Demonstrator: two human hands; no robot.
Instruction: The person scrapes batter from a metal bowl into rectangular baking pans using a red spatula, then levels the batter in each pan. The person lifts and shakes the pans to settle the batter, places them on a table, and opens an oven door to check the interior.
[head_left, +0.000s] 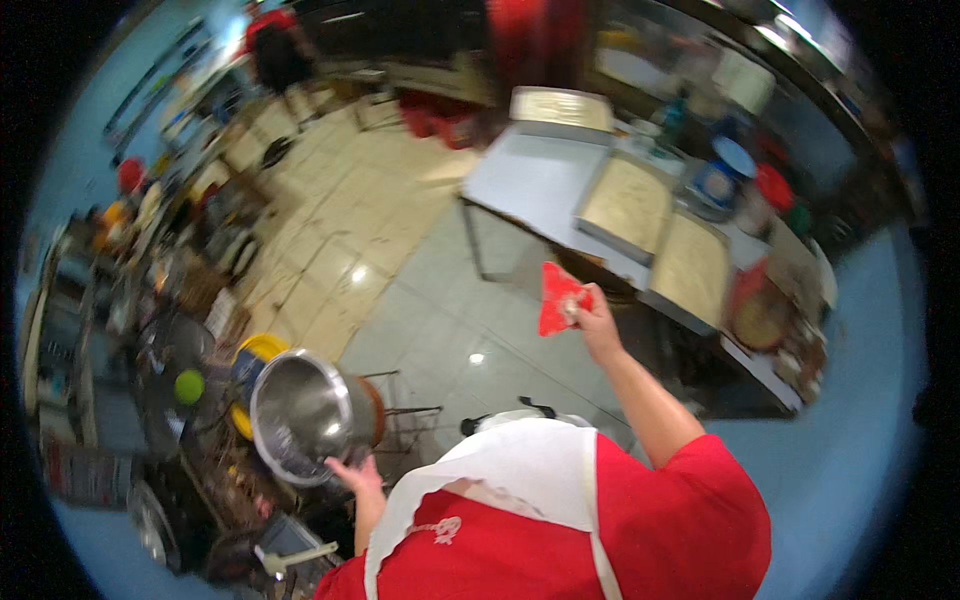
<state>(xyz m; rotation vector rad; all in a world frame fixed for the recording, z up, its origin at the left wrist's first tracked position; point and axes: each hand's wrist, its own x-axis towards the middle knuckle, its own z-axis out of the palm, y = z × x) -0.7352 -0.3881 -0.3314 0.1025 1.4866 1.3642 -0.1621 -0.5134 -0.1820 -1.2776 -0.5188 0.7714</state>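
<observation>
My right hand (598, 326) grips a red plastic dough scraper (559, 300), which has pale residue near the fingers. It is held out over the tiled floor, apart from the table. At lower left, my left hand (358, 474) is at the near rim of a large, deep stainless steel bowl (296, 409), thumb at the rim and other fingers partly hidden. The bowl is tilted with its mouth facing up and left; its inside is shiny, with a little residue low on the wall.
A white-topped table (536, 169) at right carries rectangular metal pans of pale batter or dough (630, 202) and a lidded plastic jar (716, 184). A metal-legged stand (409, 420) is beside the bowl. Cluttered shelves (82, 360) line the left; a person (274, 49) stands far back.
</observation>
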